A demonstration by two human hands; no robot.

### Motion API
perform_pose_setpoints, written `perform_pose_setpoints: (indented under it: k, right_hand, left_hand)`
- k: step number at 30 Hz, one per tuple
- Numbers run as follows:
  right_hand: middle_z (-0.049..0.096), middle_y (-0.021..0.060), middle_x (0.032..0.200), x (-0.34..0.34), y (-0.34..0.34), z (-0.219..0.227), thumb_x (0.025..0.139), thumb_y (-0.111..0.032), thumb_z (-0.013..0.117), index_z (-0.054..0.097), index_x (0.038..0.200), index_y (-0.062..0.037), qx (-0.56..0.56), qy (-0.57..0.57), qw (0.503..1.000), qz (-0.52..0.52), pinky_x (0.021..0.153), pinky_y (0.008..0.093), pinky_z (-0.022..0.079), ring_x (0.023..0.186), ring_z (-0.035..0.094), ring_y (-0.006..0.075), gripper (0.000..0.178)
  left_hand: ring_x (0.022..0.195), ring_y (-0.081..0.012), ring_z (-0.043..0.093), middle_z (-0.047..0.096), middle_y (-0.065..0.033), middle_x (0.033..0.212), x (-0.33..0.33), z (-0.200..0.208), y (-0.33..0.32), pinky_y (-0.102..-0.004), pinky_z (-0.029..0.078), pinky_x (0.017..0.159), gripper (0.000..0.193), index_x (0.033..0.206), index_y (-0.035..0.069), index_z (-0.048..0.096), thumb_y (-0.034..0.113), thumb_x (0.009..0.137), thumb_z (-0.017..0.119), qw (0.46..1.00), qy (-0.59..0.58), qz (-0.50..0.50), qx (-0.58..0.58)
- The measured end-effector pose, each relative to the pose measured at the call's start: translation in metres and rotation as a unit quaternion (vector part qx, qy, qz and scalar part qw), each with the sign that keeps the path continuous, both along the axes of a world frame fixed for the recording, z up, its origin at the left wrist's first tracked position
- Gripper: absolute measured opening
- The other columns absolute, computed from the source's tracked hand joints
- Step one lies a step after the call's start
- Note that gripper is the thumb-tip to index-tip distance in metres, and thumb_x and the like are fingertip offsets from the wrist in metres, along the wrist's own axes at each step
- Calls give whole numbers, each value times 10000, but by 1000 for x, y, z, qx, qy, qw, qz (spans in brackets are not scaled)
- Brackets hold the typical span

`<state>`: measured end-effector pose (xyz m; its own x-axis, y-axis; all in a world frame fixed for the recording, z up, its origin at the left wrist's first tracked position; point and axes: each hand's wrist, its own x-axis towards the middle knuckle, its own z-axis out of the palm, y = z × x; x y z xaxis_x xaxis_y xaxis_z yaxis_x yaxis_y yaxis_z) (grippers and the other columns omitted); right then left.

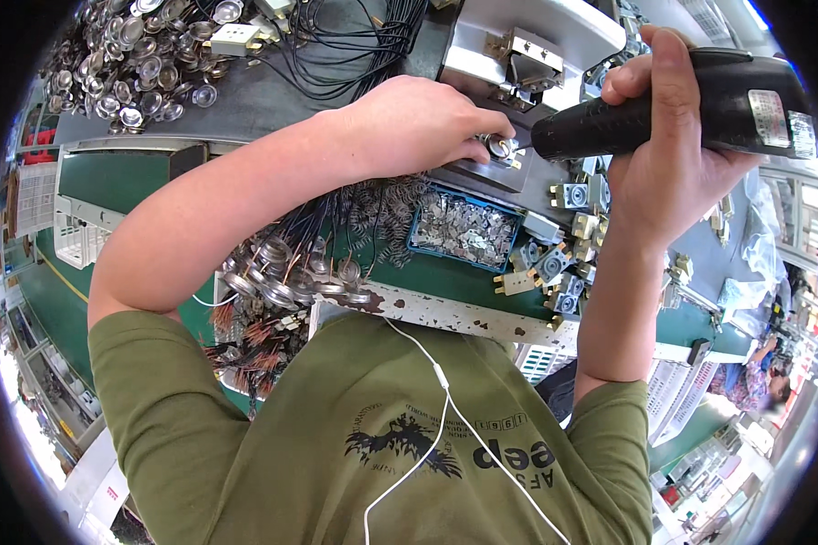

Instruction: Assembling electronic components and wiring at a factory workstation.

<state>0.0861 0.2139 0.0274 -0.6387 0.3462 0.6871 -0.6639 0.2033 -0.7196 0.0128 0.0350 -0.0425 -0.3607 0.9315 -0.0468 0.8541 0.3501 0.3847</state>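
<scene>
In my right hand [665, 177] is a black electric screwdriver [591, 129], gripped around its body and lying nearly level. Its thin tip points left at a small round metal part [499, 147]. The fingers of my left hand [418, 127] pinch that part, which sits with brass-coloured prongs on a dark metal block [500, 177]. The tip is at or very close to the part; whether they touch I cannot tell. Just below the block stands a blue tray [468, 231] of small flat metal pieces.
Round metal cups [136, 77] are heaped at the far left beside black cables [354, 54]. A metal fixture [527, 65] stands behind the block. Grey plug bodies [568, 197] lie below the screwdriver, and springs [386, 213] left of the tray. Cabled metal cups [286, 272] hang over the table's near edge.
</scene>
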Motion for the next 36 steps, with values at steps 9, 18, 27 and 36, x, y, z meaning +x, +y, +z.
perform_pose_setpoints:
  k: [9, 18, 27, 36]
  right_hand:
    - [654, 117, 673, -1, -6, -7, 917, 14, 726, 651, 978, 85, 12, -20, 997, -68, 559, 311, 537, 559, 636, 190, 119]
    - [658, 112, 676, 7, -15, -10, 910, 54, 711, 651, 953, 77, 38, 0, 999, -22, 585, 299, 542, 571, 640, 180, 77]
    - [708, 135, 1029, 12, -21, -6, 925, -68, 744, 599, 1241, 37, 114, -121, 983, -84, 597, 262, 552, 709, 675, 155, 363]
    - [638, 174, 802, 37, 37, 9, 969, -69, 610, 642, 1059, 93, -21, -18, 998, 55, 662, 367, 530, 693, 608, 224, 188]
  left_hand:
    - [919, -319, 705, 715, -102, 958, 0, -5, -1, -447, 566, 770, 350, 1309, 235, 643, 360, 983, 624, 999, 18, -4, 31]
    - [965, -315, 714, 725, -100, 983, 0, -11, -1, -448, 582, 798, 339, 1287, 227, 660, 336, 966, 650, 999, 25, -7, 46]
    - [960, -310, 719, 722, -105, 998, 4, -11, -2, -445, 585, 798, 359, 1302, 221, 663, 313, 955, 661, 995, 80, -14, 65]
    - [875, -201, 712, 691, -21, 846, 37, 5, 6, -341, 545, 746, 125, 938, 135, 691, 149, 814, 687, 960, 160, -208, 99]
